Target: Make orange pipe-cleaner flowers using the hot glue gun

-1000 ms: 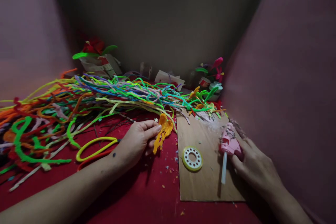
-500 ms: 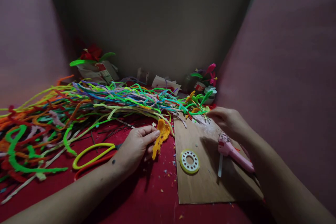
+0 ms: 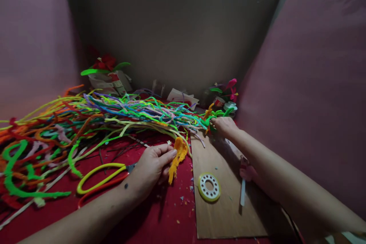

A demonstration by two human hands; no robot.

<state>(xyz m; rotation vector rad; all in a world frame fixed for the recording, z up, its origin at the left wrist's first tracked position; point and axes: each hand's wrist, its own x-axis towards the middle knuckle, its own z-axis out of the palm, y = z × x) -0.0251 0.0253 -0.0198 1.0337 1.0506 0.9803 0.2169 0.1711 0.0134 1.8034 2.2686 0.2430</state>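
My left hand (image 3: 156, 162) is closed, with thumb and fingers pinching an orange-yellow fuzzy pipe-cleaner petal piece (image 3: 180, 151), its narrow end hanging down. Across the board, my right hand (image 3: 225, 125) reaches into green and orange pipe-cleaner pieces (image 3: 208, 121) at the right end of the pile. Its fingers are curled together there, and what they hold, if anything, is hidden. Beneath my right forearm lies a pink glue gun (image 3: 248, 171), partly covered, with a whitish stick (image 3: 243, 192) beside it. Scissors (image 3: 101, 166) with yellow and red handles lie by my left wrist.
A large heap of coloured pipe cleaners (image 3: 137, 110) spreads across the red cloth (image 3: 160, 223). On the wooden board (image 3: 225, 221) lies a tape roll (image 3: 209, 187). Red flowers (image 3: 105, 63), pink flowers (image 3: 233, 89) and white papers (image 3: 183, 97) stand or lie near the back wall.
My right hand has moved left and into the green pieces, its forearm now covering more of the glue gun. My left hand keeps its grip on the orange-yellow petal piece. The view has shifted slightly.
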